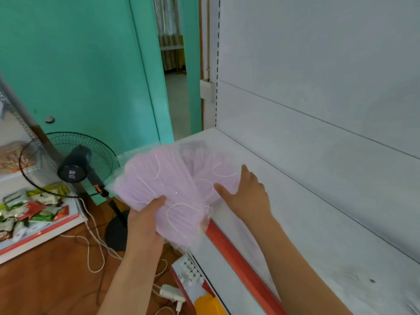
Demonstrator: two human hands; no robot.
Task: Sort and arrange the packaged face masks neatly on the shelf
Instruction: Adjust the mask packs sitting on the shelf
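- Two clear plastic packs of pale purple face masks sit at the left end of the white shelf; white ear loops show through the wrapping
- The nearer pack juts out past the shelf's front edge, tilted; the left hand grasps its lower end, thumb on top and fingers curled beneath
- The farther pack lies flat on the shelf, partly tucked under the nearer one; the right hand rests on it with fingers straight and spread, thumb pressing the wrapping
- A red strip runs along the shelf's front edge
- On the lower shelf stand small white bottles in rows; a yellow item lies beside them, too cut off to name
- A black standing fan stands on the brown floor to the left; white cords trail near its base
- At far left a red-edged tray holds a heap of green, red and white packets
- A green door stands behind
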